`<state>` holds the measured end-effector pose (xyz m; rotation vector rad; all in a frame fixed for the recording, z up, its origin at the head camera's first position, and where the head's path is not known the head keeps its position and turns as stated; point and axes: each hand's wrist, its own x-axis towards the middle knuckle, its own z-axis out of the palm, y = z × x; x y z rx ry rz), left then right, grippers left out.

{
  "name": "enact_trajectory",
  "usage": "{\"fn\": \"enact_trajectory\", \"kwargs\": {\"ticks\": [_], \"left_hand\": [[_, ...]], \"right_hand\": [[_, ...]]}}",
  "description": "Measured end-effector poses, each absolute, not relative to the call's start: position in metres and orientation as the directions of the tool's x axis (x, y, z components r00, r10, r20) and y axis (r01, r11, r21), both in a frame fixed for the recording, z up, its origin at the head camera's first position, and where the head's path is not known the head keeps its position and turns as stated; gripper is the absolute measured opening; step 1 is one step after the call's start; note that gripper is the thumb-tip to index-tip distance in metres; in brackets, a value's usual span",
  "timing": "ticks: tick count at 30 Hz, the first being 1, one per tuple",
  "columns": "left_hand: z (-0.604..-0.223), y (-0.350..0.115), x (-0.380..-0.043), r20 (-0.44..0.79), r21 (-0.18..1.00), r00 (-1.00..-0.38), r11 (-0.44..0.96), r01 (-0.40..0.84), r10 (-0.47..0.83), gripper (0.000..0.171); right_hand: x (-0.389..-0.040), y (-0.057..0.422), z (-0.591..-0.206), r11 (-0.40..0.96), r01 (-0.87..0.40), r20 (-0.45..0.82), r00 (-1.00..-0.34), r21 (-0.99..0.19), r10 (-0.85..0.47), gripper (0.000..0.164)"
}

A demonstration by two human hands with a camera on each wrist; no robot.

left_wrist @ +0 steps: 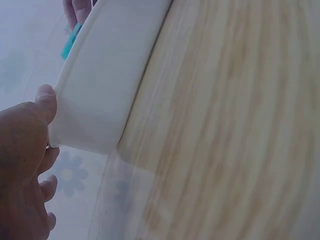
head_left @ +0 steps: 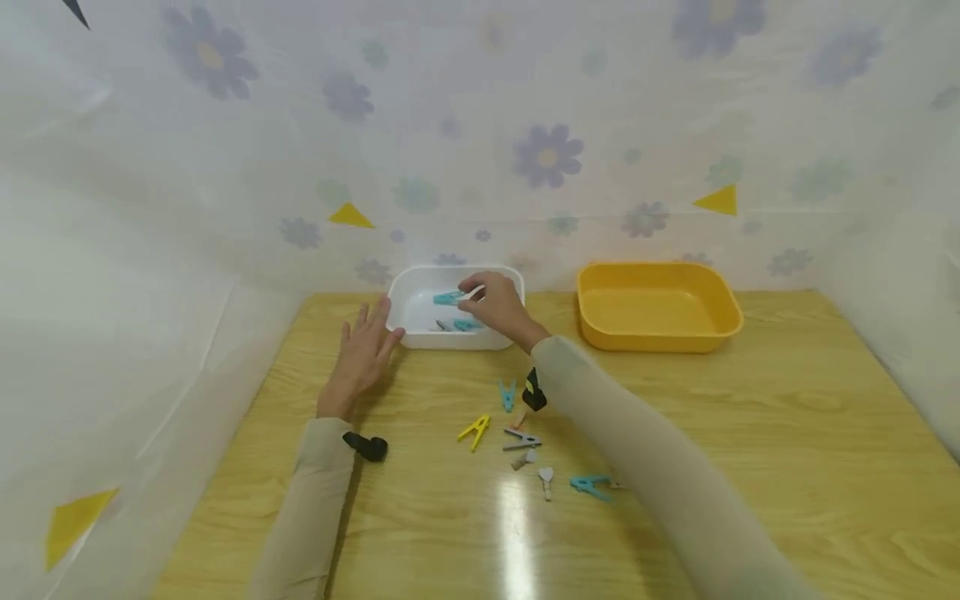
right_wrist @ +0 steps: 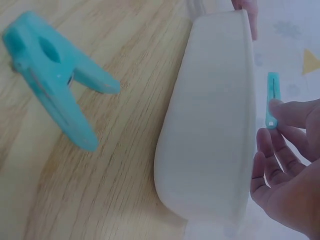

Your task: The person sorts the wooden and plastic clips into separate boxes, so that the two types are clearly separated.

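Observation:
At the back of the table stands a white plastic basin (head_left: 453, 341). Above its inside, my right hand (head_left: 501, 307) pinches a teal clothespin (right_wrist: 273, 90) between thumb and index finger, the other fingers loosely bent. Another teal clothespin (head_left: 465, 325) and a small greyish clip (head_left: 441, 326) lie on the basin's floor. My left hand (head_left: 362, 354) rests against the basin's left front corner, fingers spread along the side and thumb (left_wrist: 46, 97) touching the rim.
A yellow basin (head_left: 660, 342) stands at the back right. Before the white basin lie a teal clothespin (head_left: 507, 397), a yellow clothespin (head_left: 474, 432), a grey clothespin (head_left: 522, 440), a heart-topped clip (head_left: 547, 481) and another teal clothespin (head_left: 591, 486). A flowered sheet (head_left: 450, 167) hangs behind.

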<state>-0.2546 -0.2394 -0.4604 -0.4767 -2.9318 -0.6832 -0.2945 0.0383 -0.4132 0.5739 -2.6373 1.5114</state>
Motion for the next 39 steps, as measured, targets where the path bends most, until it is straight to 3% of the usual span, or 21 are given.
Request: {"fn": "enact_trajectory", "kwargs": {"ticks": [18,33,39], "left_hand": [[-0.458,-0.240,-0.249,0.164,0.439,-0.953,0.847,0.301,0.254,0.070],[-0.460,-0.233,-0.250,0.174,0.449,-0.947,0.834,0.321,0.271,0.070],[-0.459,-0.232,-0.254,0.169,0.432,-0.947,0.843,0.320,0.273,0.070]], "right_hand": [[-0.324,0.011,-0.427,0.597,-0.241,0.077,-0.955,-0.765,-0.287,0.027],[-0.325,0.011,-0.431,0.619,-0.212,0.053,-0.963,-0.756,-0.266,0.030],[-0.321,0.020,-0.422,0.578,-0.272,0.108,-0.947,-0.769,-0.302,0.030]]}}
